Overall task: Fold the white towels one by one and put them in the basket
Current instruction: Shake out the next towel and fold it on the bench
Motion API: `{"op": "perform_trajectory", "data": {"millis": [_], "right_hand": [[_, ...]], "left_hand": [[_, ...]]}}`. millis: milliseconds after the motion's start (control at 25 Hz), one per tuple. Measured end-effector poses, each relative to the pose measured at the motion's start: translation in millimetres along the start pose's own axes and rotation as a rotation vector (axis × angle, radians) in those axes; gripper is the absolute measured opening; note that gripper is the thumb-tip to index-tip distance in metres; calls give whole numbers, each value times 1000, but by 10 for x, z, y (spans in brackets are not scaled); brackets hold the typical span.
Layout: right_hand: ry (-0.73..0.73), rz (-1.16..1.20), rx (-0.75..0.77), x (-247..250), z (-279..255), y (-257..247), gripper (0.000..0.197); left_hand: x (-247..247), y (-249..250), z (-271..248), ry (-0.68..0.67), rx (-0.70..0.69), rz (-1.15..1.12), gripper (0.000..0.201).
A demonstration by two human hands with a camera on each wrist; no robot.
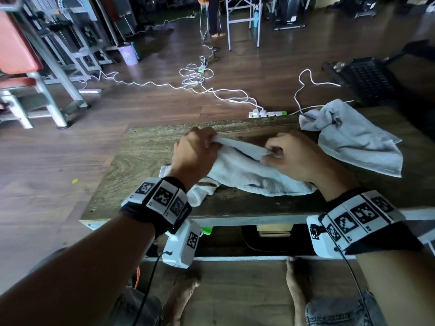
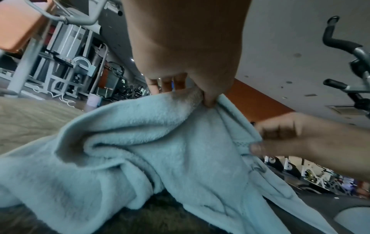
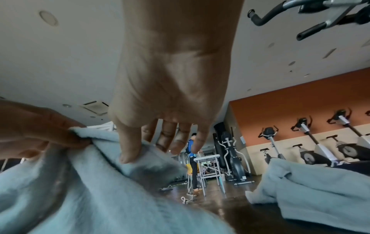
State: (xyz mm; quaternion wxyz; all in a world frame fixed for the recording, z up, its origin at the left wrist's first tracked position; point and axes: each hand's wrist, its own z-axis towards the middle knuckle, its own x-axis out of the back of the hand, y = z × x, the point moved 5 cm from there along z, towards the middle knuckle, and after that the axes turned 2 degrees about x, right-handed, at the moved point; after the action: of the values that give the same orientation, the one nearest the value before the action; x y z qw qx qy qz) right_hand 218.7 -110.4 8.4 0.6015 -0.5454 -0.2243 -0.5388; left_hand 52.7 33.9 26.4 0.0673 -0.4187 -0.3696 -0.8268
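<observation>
A crumpled white towel [image 1: 247,175] lies in the middle of the wooden table [image 1: 146,147]. My left hand [image 1: 196,149] pinches its far edge at the left, thumb and fingers curled on the cloth [image 2: 180,126]. My right hand [image 1: 289,156] pinches the same edge further right, thumb pressed on the towel [image 3: 128,166]. The two hands are close together, a short strip of edge between them. A second white towel [image 1: 353,137] lies loose at the table's far right corner. A black basket [image 1: 364,78] stands on the floor beyond that corner.
White cables and a power strip [image 1: 267,113] run over the dark wood floor behind the table. Gym machines [image 1: 47,67] stand at the left. A metal stool [image 1: 243,20] and a standing person's legs [image 1: 215,17] are far back. My bare feet [image 1: 294,285] rest under the table.
</observation>
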Motion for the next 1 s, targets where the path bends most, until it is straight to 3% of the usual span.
{"op": "perform_trajectory", "data": {"millis": [160,280,400,480,520,600,680,760,880,1000], "right_hand": [[22,80,-103,-28,-54,37,38],[106,283,-153,39,-86,-121,32],[145,685,-246,66,-111,-181,14],[186,805,-246,80,-118,-201,12],[190,851,-244,78,-127,-215,16],[182,929,-239,61,-159,-240,19],[206,929,-191,79,-189,-234,17],[272,760,-89,160,-217,-199,16],[283,481,100,262,-266,-269,40],[244,485,236,264,-284,-401,42]], "left_hand": [[127,-106,130,63,134,16,26],[67,127,-32,133,85,-107,25],[-214,381,-271,-53,-76,-222,29],[-389,478,-398,-222,-68,-313,38],[-451,502,-436,-268,-36,-332,42],[-507,555,-451,-236,-7,-360,32],[-491,548,-399,-137,6,-375,21],[-482,442,-303,-108,116,-428,18],[-435,479,-250,-206,262,-627,16],[-429,631,-230,-326,238,-659,24]]}}
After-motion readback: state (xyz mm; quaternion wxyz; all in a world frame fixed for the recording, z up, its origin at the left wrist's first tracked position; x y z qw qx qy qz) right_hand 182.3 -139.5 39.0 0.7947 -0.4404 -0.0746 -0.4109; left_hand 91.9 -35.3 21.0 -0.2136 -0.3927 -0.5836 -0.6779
